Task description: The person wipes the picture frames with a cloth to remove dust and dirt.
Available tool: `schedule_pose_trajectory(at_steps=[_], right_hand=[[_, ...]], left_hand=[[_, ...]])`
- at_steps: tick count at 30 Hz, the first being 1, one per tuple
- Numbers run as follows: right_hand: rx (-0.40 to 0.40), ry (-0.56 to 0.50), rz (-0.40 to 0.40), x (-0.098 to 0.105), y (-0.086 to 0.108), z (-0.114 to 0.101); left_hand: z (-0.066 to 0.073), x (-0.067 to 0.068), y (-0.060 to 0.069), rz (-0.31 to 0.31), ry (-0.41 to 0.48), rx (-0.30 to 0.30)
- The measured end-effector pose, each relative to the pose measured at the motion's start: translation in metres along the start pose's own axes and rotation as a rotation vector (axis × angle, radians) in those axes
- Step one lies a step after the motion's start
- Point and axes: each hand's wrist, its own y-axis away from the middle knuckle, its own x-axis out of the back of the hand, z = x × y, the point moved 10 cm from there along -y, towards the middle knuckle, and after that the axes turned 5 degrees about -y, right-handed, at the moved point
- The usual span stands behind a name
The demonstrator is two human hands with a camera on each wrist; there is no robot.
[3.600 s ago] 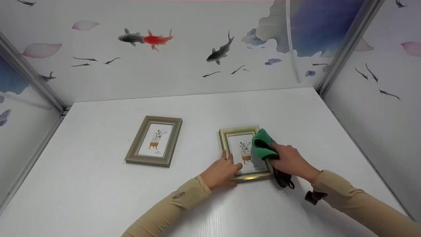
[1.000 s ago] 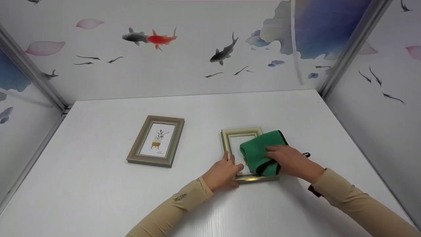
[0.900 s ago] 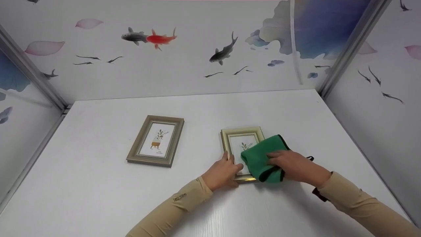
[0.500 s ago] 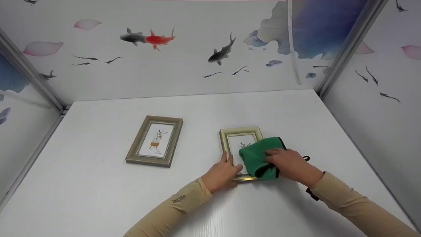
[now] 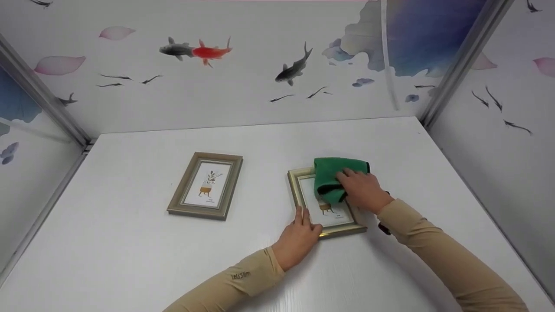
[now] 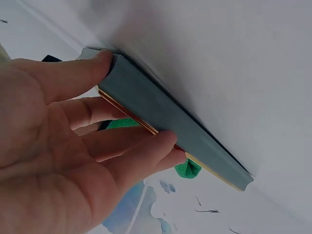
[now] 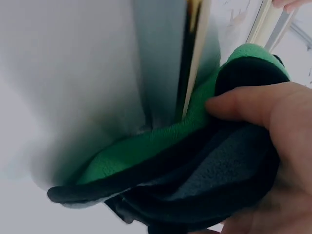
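Note:
A gold picture frame (image 5: 342, 231) with a plant print lies on the white table, turned slightly. My left hand (image 5: 298, 240) holds its lower left corner; in the left wrist view the thumb and fingers of that hand (image 6: 83, 131) rest on the frame's side and edge (image 6: 165, 112). My right hand (image 5: 363, 189) grips a folded green cloth (image 5: 340, 167) with black trim, which covers the frame's upper right part. In the right wrist view the cloth (image 7: 141, 151) bends around the frame's end (image 7: 163, 58), with the thumb of my right hand (image 7: 278, 117) on it.
A second, brownish frame (image 5: 174, 203) with a similar print lies on the table (image 5: 130, 255) to the left. Behind the table stands a white back wall (image 5: 243, 95) painted with fish, and side panels rise at both sides.
My right hand has moved the cloth up from the lower right of the gold frame to its top right corner. The lower print shows again. My left hand has shifted slightly down.

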Motion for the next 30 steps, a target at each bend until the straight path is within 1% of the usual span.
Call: schedule_pose_trajectory(at_steps=[1, 2, 5, 8, 9, 10, 13, 15, 18, 21, 23, 25, 26, 28, 30], right_hand=[[-0.007, 0.005, 0.001, 0.0, -0.004, 0.0], [-0.013, 0.008, 0.001, 0.0, -0.007, -0.001], [-0.046, 0.007, -0.018, 0.0, -0.018, -0.003], [-0.05, 0.02, -0.02, 0.001, -0.028, -0.012], [-0.047, 0.02, -0.019, 0.001, -0.031, -0.016], [-0.035, 0.018, -0.017, 0.002, -0.034, -0.021], [0.025, -0.029, -0.02, 0.0, -0.041, -0.039], [0.08, -0.087, -0.047, -0.004, -0.044, -0.051], [0.175, -0.213, -0.111, -0.01, -0.045, -0.067], [0.258, -0.314, -0.153, -0.012, -0.041, -0.074], [0.302, -0.338, -0.16, -0.011, -0.038, -0.073], [0.333, -0.292, -0.143, -0.009, -0.033, -0.068], [0.343, -0.25, -0.128, -0.009, -0.031, -0.065], [0.339, -0.144, -0.1, -0.008, -0.027, -0.056], [0.314, -0.019, -0.062, -0.008, -0.023, -0.046]], left_hand=[[0.0, 0.0, 0.0, 0.004, 0.009, -0.002], [0.001, -0.001, 0.0, 0.027, 0.016, -0.008], [0.001, 0.001, 0.001, 0.045, 0.029, -0.02], [0.002, 0.002, 0.0, 0.056, 0.014, -0.03], [0.001, 0.004, -0.001, 0.043, 0.006, -0.029], [0.001, 0.004, -0.002, 0.044, 0.006, -0.028], [-0.002, 0.003, -0.003, 0.04, 0.025, -0.02], [-0.003, 0.001, -0.004, 0.039, 0.047, -0.016], [-0.004, 0.0, -0.004, 0.033, 0.061, -0.025], [-0.004, -0.001, -0.004, 0.029, 0.078, -0.033], [-0.005, -0.002, -0.004, 0.028, 0.107, -0.027], [-0.007, -0.003, -0.004, 0.023, 0.143, -0.016], [-0.007, -0.004, -0.004, 0.018, 0.158, -0.013], [-0.007, -0.005, -0.005, -0.003, 0.17, -0.008], [-0.008, -0.005, -0.005, -0.029, 0.166, -0.005]])
